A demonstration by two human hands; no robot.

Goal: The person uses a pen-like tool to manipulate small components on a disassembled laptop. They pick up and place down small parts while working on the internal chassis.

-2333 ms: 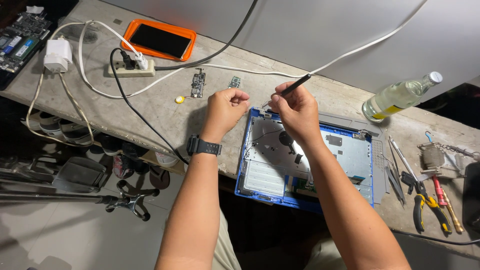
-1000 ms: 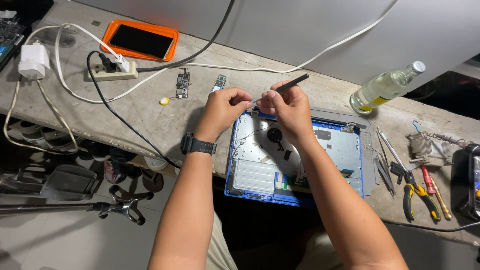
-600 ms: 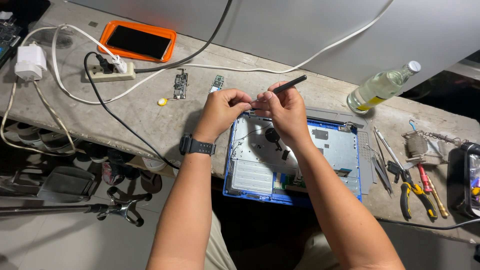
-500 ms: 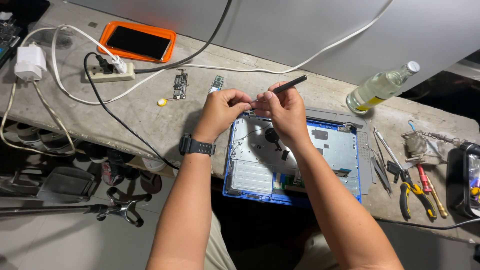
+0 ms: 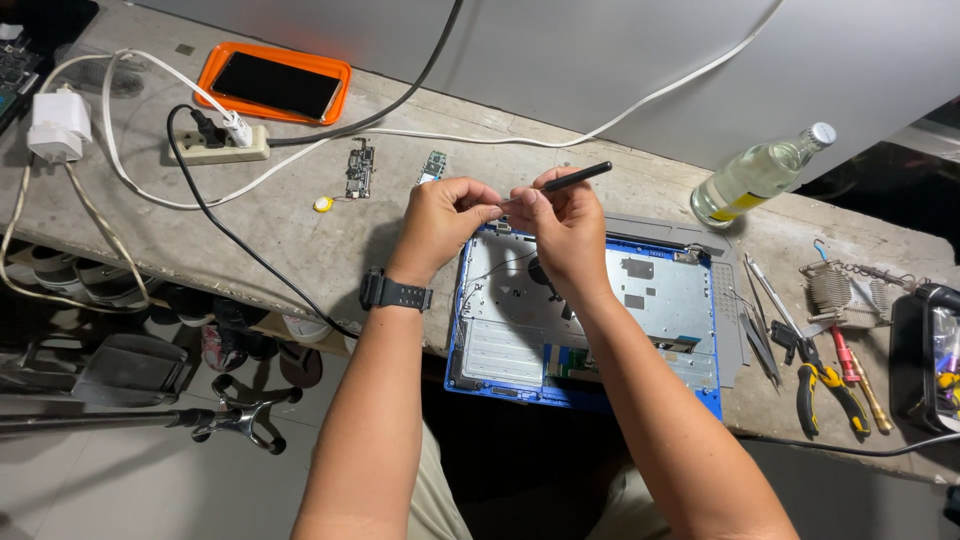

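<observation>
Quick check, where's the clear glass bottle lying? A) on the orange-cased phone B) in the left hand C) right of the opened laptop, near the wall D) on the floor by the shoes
C: the clear glass bottle lies tilted on the bench beyond the upper right corner of the opened laptop, by the wall.

orange phone case [image 5: 275, 85], blue laptop frame [image 5: 585, 398], yellow-handled pliers [image 5: 825, 385]

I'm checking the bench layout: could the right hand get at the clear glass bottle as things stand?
Probably yes. The bottle lies on the bench to the right hand's own side with only bare bench between, though that hand holds a black tool.
</observation>
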